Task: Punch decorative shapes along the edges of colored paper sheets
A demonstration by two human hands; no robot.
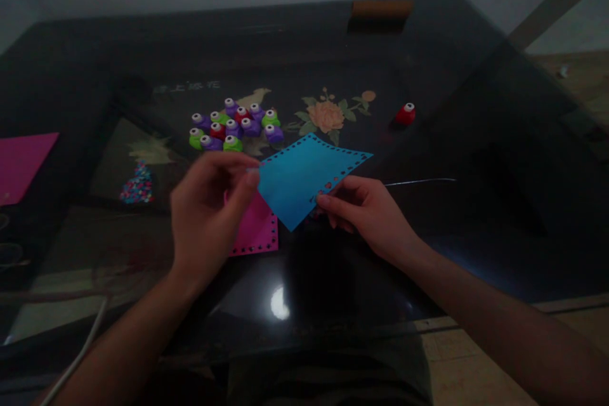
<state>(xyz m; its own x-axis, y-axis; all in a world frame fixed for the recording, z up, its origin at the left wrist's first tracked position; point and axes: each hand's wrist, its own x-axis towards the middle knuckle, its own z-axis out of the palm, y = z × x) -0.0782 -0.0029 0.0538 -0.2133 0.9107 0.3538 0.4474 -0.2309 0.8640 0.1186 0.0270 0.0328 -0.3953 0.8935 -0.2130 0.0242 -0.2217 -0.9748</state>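
A blue sheet of paper [297, 177] with small shapes punched along two of its edges is held tilted above the table. My left hand [209, 209] pinches its left corner between thumb and fingers. Along the lower right edge, my right hand [364, 209] grips it, thumb on top and fingers beneath. Under the blue sheet and partly behind my left hand lies a pink sheet of paper [254, 228], also with punched edges. Beyond my left hand stands a cluster of small craft punches [233, 128] in purple, green and red.
A single red craft punch [406, 115] stands at the right. Paper bits [137, 185] form a small pile at the left, near another pink sheet [23, 165]. A brown object [382, 10] lies at the far edge of the glossy table [476, 216]. A white cable [78, 358] crosses the lower left.
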